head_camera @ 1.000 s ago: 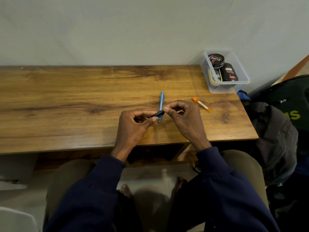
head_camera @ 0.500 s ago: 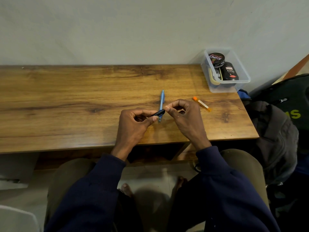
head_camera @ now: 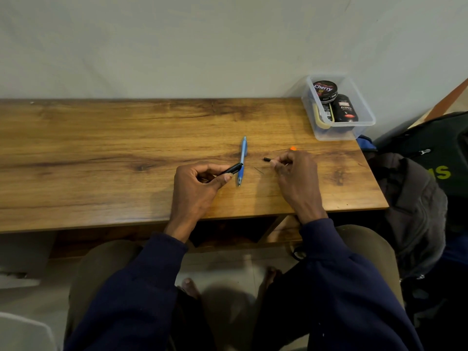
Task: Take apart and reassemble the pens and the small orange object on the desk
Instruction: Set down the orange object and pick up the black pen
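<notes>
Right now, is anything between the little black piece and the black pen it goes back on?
Only the blue pen, lying flat on the desk between the hands. The left hand holds the black pen over it; the right hand pinches the black piece just beyond.

Left hand [head_camera: 197, 183] curls round a black pen barrel [head_camera: 231, 169]; right hand [head_camera: 295, 173], apart, seemingly pinches a small black piece [head_camera: 266, 159]

Two pens: one blue pen [head_camera: 242, 160] on the worktop [head_camera: 101, 153] and one black pen body [head_camera: 231, 169] in the left hand [head_camera: 197, 183]. One small black piece [head_camera: 266, 159] in the right hand [head_camera: 296, 173]. One orange object [head_camera: 293, 148], mostly hidden. One clear box [head_camera: 364, 122] at the far right corner, holding one round tin [head_camera: 325, 90] and one black bottle [head_camera: 345, 108].
</notes>
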`<move>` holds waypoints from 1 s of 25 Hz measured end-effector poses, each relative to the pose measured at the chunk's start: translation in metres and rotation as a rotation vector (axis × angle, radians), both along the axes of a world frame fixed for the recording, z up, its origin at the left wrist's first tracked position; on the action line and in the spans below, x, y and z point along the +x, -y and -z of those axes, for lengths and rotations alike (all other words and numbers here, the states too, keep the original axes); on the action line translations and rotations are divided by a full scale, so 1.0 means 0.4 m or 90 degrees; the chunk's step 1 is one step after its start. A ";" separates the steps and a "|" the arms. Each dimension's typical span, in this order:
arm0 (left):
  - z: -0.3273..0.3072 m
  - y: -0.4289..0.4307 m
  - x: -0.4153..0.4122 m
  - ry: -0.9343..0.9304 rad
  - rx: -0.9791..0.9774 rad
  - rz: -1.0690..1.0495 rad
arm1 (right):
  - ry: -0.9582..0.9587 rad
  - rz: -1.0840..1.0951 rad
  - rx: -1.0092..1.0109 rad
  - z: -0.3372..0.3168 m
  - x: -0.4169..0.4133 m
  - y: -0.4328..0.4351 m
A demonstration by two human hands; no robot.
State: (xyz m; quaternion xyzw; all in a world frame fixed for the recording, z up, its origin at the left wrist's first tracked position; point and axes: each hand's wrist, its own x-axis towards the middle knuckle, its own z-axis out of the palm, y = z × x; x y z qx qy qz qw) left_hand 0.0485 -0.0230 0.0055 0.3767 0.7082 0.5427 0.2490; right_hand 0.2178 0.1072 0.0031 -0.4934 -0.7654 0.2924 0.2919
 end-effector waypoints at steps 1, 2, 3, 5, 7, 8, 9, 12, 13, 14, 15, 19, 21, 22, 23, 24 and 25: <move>0.001 0.000 0.000 0.000 0.001 0.000 | 0.021 -0.001 0.004 0.006 -0.002 0.000; 0.002 0.000 0.000 0.000 0.000 -0.001 | 0.033 -0.001 0.008 0.010 -0.004 -0.001; 0.002 0.001 0.000 -0.001 -0.001 0.000 | 0.040 0.003 0.014 0.012 -0.006 -0.002; 0.002 0.002 -0.001 -0.003 -0.003 0.003 | 0.049 0.017 0.032 0.013 -0.010 -0.001; 0.002 0.002 -0.001 -0.003 -0.002 0.007 | 0.053 0.018 0.059 0.008 -0.010 0.006; 0.001 0.002 -0.001 -0.002 -0.001 0.007 | 0.051 0.005 0.078 0.004 -0.009 0.011; 0.000 0.002 -0.001 0.000 0.000 0.006 | 0.054 -0.015 0.096 0.002 -0.009 0.017; 0.000 0.001 -0.001 0.007 0.007 0.004 | 0.117 -0.064 0.115 0.000 -0.013 0.036; 0.000 0.002 0.000 0.007 0.008 0.004 | 0.142 -0.067 0.113 0.001 -0.016 0.041; 0.000 0.002 -0.001 0.005 0.009 0.004 | 0.163 -0.064 0.109 0.002 -0.020 0.045; 0.001 0.002 -0.001 0.004 0.009 0.004 | 0.181 -0.059 0.104 0.003 -0.024 0.049; 0.001 0.004 -0.001 0.006 0.009 0.003 | 0.230 -0.041 0.092 0.002 -0.041 0.053; 0.001 0.004 0.000 0.004 0.008 0.002 | 0.277 -0.041 0.106 0.003 -0.049 0.052; 0.001 0.004 0.000 0.005 0.009 0.002 | 0.319 -0.046 0.125 0.005 -0.053 0.052; 0.001 0.004 0.000 0.007 0.010 0.000 | 0.365 -0.053 0.150 0.008 -0.055 0.053; 0.002 0.003 0.000 0.009 0.009 -0.002 | 0.402 -0.058 0.175 0.010 -0.057 0.053; 0.002 0.003 0.000 0.008 0.006 -0.004 | 0.428 -0.062 0.190 0.011 -0.058 0.054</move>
